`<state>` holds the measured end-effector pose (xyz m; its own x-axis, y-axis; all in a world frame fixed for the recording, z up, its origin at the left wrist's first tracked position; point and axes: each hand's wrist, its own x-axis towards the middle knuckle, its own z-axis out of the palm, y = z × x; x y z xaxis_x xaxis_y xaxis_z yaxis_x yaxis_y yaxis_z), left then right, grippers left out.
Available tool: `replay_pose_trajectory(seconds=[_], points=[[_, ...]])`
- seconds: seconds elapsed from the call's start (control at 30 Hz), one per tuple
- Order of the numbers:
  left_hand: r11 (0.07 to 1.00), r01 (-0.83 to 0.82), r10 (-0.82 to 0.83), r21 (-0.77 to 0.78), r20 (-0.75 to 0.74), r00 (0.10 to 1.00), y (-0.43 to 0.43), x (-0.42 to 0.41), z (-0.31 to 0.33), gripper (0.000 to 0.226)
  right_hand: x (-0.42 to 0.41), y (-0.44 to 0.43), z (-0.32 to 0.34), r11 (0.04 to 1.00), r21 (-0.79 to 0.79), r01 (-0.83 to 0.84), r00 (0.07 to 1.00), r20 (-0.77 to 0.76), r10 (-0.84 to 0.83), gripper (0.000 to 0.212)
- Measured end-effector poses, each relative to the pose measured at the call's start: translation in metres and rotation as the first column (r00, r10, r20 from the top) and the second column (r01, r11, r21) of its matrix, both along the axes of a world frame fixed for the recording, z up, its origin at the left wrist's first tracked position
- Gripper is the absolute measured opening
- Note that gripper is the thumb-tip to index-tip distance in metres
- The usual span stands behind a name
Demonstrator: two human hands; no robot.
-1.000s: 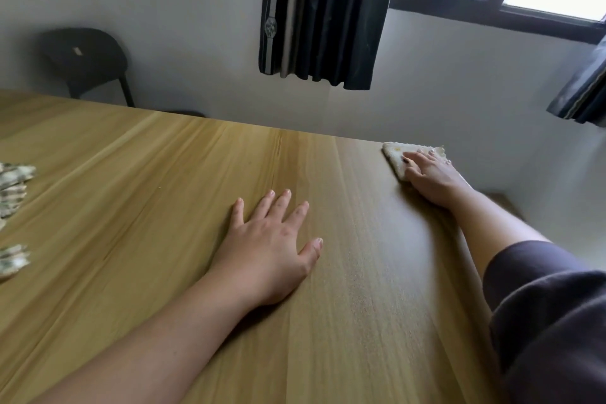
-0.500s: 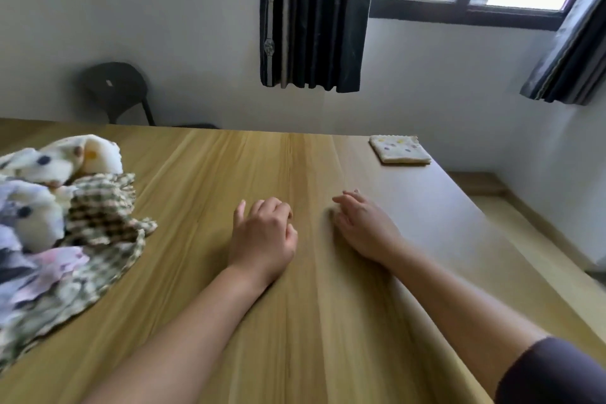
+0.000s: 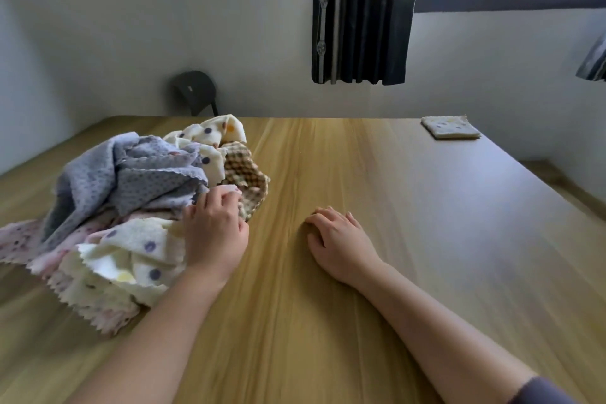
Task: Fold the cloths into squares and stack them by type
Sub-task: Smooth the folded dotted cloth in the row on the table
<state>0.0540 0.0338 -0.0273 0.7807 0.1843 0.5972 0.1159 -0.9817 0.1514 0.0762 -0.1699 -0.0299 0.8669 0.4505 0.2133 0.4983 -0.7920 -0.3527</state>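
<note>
A heap of unfolded cloths lies on the left of the wooden table: a grey dotted one, cream ones with coloured dots, a pink one and a brown checked one. My left hand is at the heap's right edge, fingers curled on a pale pink cloth corner. My right hand rests on the bare table, fingers loosely bent, holding nothing. One folded cream dotted square sits at the far right corner.
A dark stool stands beyond the table's far edge by the wall. A black curtain hangs beside the window. The table's right edge drops to the floor.
My left hand moved left from the bare table onto the cloth heap and closed on a cloth corner. My right hand came back from the folded square to the table's middle. The view swung left.
</note>
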Motion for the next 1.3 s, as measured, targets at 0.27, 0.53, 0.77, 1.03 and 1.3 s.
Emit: replay_pose_trajectory(seconds=[0.27, 0.53, 0.77, 1.03, 1.3], points=[[0.993, -0.025, 0.029, -0.114, 0.038, 0.999, 0.029, -0.012, 0.026, 0.011, -0.025, 0.054, -0.002, 0.985, 0.082, -0.151, 0.988, 0.044, 0.147, 0.031], [0.887, 0.127, -0.213, -0.443, -0.151, 0.965, 0.090, -0.035, 0.016, 0.018, -0.042, 0.121, 0.003, 0.881, 0.120, -0.457, 0.887, 0.137, 0.441, 0.030], [0.884, 0.082, -0.197, -0.460, -0.206, 0.958, 0.091, -0.033, 0.021, 0.016, -0.051, 0.135, 0.000, 0.856, 0.210, -0.472, 0.871, 0.261, 0.416, 0.017], [0.853, 0.071, -0.180, -0.517, -0.164, 0.970, 0.090, -0.035, 0.020, 0.014, -0.056, 0.131, 0.003, 0.802, 0.260, -0.538, 0.833, 0.305, 0.461, 0.017], [0.922, -0.042, -0.098, -0.385, -0.337, 0.936, 0.089, -0.038, 0.030, 0.032, -0.048, 0.095, 0.008, 0.823, 0.234, -0.517, 0.849, 0.262, 0.459, 0.009]])
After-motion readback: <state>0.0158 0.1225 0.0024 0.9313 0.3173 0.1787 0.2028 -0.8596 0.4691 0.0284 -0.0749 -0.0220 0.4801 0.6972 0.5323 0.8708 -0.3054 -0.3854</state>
